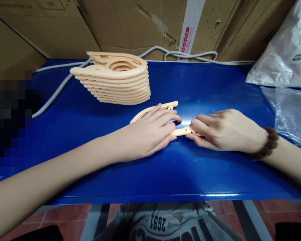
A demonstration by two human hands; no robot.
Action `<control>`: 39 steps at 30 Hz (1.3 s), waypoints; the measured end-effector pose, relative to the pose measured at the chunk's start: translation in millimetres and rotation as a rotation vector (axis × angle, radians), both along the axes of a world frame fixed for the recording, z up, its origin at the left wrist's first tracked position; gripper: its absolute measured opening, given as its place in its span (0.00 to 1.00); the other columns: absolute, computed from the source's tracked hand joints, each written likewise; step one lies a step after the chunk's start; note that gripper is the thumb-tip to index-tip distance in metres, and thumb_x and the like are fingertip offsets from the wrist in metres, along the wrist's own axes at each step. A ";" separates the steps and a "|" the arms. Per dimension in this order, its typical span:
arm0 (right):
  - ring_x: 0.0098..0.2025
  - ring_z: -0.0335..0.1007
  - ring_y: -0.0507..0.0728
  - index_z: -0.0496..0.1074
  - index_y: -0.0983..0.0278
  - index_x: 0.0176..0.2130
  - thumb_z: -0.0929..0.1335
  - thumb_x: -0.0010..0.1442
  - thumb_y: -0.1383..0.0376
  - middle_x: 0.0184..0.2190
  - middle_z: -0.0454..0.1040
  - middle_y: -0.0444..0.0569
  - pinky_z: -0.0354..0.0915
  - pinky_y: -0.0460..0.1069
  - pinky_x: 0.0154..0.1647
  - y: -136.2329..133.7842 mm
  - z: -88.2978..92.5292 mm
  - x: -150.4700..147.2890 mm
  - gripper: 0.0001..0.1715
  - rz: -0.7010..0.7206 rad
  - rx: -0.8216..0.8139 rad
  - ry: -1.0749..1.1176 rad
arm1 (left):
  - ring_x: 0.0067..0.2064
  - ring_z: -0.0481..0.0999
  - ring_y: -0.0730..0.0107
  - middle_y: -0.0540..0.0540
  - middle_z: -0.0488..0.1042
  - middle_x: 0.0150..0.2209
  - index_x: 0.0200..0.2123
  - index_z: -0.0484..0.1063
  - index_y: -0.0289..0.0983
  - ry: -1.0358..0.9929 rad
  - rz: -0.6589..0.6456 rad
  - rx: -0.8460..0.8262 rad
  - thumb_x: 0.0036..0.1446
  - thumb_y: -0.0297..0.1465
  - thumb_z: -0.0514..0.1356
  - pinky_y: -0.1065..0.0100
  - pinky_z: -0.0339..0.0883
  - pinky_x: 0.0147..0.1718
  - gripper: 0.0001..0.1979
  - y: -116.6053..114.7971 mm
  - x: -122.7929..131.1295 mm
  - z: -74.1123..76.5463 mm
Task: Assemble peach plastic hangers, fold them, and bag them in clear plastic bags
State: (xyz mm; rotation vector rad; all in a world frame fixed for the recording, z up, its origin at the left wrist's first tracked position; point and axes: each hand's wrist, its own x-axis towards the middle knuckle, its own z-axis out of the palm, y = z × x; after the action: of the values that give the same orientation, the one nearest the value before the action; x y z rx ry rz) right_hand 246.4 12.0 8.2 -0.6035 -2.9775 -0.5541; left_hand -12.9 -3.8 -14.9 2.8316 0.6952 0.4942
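A cream plastic piece (182, 131) with a curved arm and small holes lies just above the blue table, partly covered by my hands. My left hand (150, 134) rests over its left part, thumb and index finger pinching the straight section while the other fingers reach across to the curved arm. At the right end, my right hand (220, 130) is closed around the piece, hiding whatever lies inside the fist. A short stretch with a dark hole shows between the two hands. Behind my left hand stands a neat stack of matching cream plastic pieces (122, 88) with looped openings.
Cardboard boxes (130, 26) line the back of the blue table (140, 180). A pale cable (56, 88) runs along the rear and down the left side. Clear plastic bags (278, 60) lie at the right. The table's front edge is close to my body.
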 end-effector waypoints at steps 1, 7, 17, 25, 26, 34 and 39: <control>0.18 0.55 0.51 0.66 0.64 0.30 0.52 0.77 0.55 0.23 0.68 0.46 0.40 0.50 0.25 0.3 -0.3 0.2 0.30 -0.017 -0.040 -0.009 | 0.64 0.68 0.48 0.34 0.71 0.59 0.41 0.70 0.32 0.002 0.002 0.002 0.73 0.29 0.48 0.40 0.54 0.70 0.13 0.0 -0.1 -0.2; 0.19 0.56 0.51 0.68 0.65 0.32 0.51 0.76 0.50 0.23 0.68 0.46 0.39 0.50 0.25 -1.6 0.3 0.1 0.33 -0.060 -0.084 -0.044 | 0.64 0.67 0.48 0.33 0.70 0.58 0.41 0.69 0.32 -0.008 -0.009 0.006 0.73 0.29 0.48 0.39 0.54 0.70 0.12 1.3 -0.9 -1.5; 0.19 0.58 0.52 0.67 0.64 0.29 0.52 0.77 0.53 0.22 0.67 0.45 0.40 0.50 0.25 -5.5 4.4 -2.0 0.32 -0.027 0.002 -0.040 | 0.66 0.62 0.47 0.35 0.69 0.57 0.39 0.68 0.33 -0.016 0.000 -0.041 0.73 0.29 0.48 0.43 0.54 0.70 0.12 0.4 0.1 2.0; 0.19 0.56 0.51 0.64 0.63 0.28 0.56 0.76 0.53 0.21 0.63 0.42 0.45 0.50 0.24 -5.2 6.2 -2.2 0.28 0.100 0.076 0.037 | 0.67 0.61 0.50 0.35 0.68 0.59 0.39 0.69 0.34 -0.012 -0.044 -0.112 0.73 0.30 0.47 0.46 0.52 0.70 0.13 0.0 -2.1 5.7; 0.19 0.56 0.51 0.63 0.63 0.28 0.56 0.76 0.53 0.21 0.63 0.42 0.46 0.49 0.24 -5.4 6.3 -1.8 0.28 0.120 0.069 0.042 | 0.68 0.61 0.51 0.36 0.68 0.60 0.38 0.68 0.35 -0.016 -0.063 -0.142 0.73 0.30 0.48 0.46 0.51 0.70 0.12 0.3 -2.7 6.5; 0.22 0.49 0.51 0.58 0.62 0.24 0.53 0.71 0.39 0.21 0.56 0.41 0.49 0.50 0.28 -19.6 1.6 -6.3 0.37 0.293 -0.183 0.172 | 0.70 0.60 0.50 0.33 0.66 0.63 0.42 0.67 0.37 -0.199 0.022 -0.233 0.66 0.37 0.60 0.42 0.47 0.71 0.10 7.0 -5.9 9.5; 0.24 0.50 0.53 0.60 0.62 0.24 0.51 0.72 0.39 0.22 0.57 0.42 0.50 0.51 0.31 -23.7 3.9 -11.8 0.38 0.278 -0.291 0.209 | 0.71 0.59 0.54 0.34 0.64 0.64 0.47 0.65 0.37 -0.234 0.081 -0.170 0.58 0.20 0.57 0.45 0.54 0.70 0.14 7.9 -6.1 7.1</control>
State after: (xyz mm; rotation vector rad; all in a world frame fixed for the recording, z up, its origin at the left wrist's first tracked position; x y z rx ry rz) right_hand 234.7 -11.6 12.1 -0.2335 -2.8868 -0.0353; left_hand -19.0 4.0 -7.8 2.5431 0.7668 0.7288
